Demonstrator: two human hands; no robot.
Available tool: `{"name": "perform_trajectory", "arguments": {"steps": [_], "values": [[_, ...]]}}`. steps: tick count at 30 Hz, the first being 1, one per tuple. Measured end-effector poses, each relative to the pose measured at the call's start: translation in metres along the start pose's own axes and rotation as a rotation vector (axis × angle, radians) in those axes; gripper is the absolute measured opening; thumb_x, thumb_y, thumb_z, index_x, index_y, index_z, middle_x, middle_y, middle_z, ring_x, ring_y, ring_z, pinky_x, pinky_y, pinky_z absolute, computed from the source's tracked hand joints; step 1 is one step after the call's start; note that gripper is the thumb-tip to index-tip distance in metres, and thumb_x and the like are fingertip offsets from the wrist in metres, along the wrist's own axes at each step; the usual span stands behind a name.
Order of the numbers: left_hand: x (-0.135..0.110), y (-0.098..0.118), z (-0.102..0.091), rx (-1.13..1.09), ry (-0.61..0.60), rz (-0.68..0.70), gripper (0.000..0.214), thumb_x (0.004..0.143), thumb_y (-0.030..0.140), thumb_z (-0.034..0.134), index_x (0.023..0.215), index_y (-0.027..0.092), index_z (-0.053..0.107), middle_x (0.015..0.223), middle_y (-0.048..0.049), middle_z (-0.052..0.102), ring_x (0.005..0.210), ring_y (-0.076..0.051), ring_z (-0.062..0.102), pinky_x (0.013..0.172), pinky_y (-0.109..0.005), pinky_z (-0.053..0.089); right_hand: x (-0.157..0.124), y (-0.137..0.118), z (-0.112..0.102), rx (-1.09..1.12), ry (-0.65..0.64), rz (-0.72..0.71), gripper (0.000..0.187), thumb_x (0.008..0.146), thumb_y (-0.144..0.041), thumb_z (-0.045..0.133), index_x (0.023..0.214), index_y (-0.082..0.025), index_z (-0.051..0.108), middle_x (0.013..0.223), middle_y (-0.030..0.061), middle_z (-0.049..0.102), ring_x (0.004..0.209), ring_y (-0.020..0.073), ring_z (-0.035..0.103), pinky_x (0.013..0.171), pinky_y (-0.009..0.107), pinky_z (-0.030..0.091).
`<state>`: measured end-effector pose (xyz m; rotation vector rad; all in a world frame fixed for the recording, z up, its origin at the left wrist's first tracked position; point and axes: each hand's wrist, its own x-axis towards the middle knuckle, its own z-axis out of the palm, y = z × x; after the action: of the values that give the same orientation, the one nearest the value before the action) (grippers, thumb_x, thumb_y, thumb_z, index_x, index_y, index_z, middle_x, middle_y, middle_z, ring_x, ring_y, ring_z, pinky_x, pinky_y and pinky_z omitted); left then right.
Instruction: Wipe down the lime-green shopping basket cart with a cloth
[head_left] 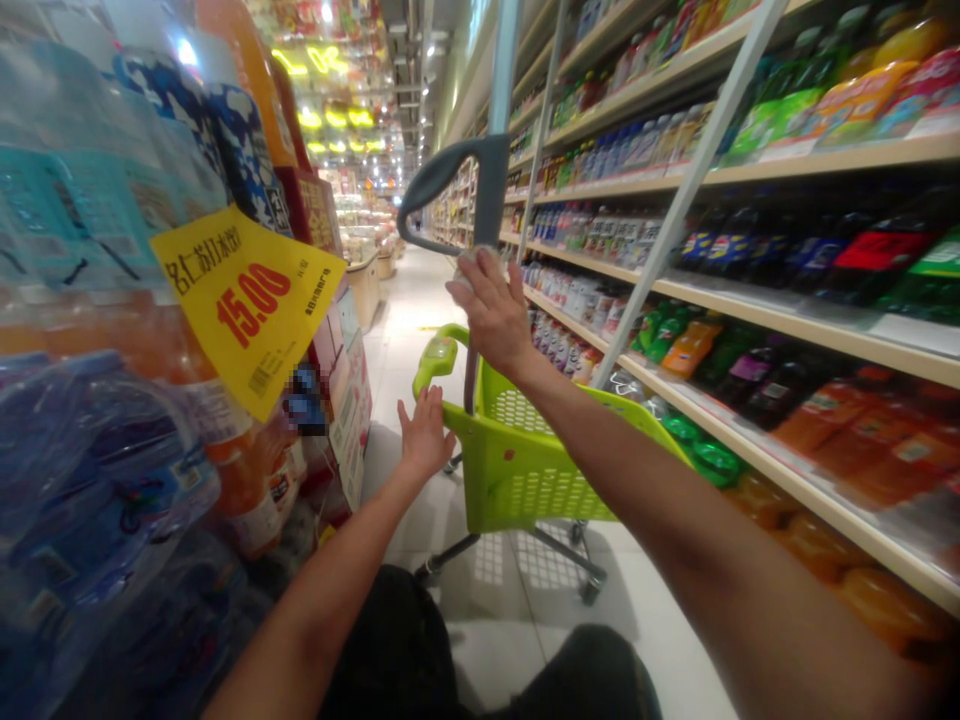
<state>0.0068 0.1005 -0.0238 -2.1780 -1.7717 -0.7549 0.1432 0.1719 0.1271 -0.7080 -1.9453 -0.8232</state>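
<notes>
A lime-green shopping trolley basket (525, 470) stands in the aisle before me on a grey wheeled frame. My left hand (424, 435) rests on the basket's near corner, fingers pressed on the rim. My right hand (491, 310) is raised above the basket and closed around the trolley's upright handle post, just under the grey loop handle (450, 185). Something pale shows under the fingers; I cannot make it out.
Shelves of bottled drinks (750, 260) run along the right. Shrink-wrapped bottle packs (97, 420) with a yellow 15.00 price sign (247, 305) are stacked close on the left. The pale tiled floor (405, 330) of the aisle stretches ahead.
</notes>
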Motion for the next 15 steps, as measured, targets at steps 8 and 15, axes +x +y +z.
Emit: {"name": "perform_trajectory", "arguments": {"steps": [8,15], "values": [[0.002,0.0,-0.003,-0.003,-0.026,0.001,0.07,0.076,0.024,0.049,0.139,0.011,0.021,0.143,-0.0133,0.033,0.134,-0.027,0.024,0.108,-0.06,0.007,-0.081,-0.025,0.015,0.026,-0.142,-0.174,0.028,0.09,-0.014,0.037,0.109,-0.021,0.057,0.129,0.0059,0.053,0.129,0.0195,0.035,0.11,0.049,0.014],[0.003,0.003,-0.006,0.03,-0.054,-0.007,0.068,0.077,0.026,0.049,0.139,0.012,0.023,0.145,-0.0116,0.031,0.135,-0.027,0.021,0.109,-0.058,0.006,-0.078,-0.022,0.015,0.046,-0.165,-0.113,0.029,0.089,-0.015,0.04,0.112,-0.021,0.056,0.133,0.0071,0.048,0.132,0.0197,0.031,0.11,0.05,0.011]]}}
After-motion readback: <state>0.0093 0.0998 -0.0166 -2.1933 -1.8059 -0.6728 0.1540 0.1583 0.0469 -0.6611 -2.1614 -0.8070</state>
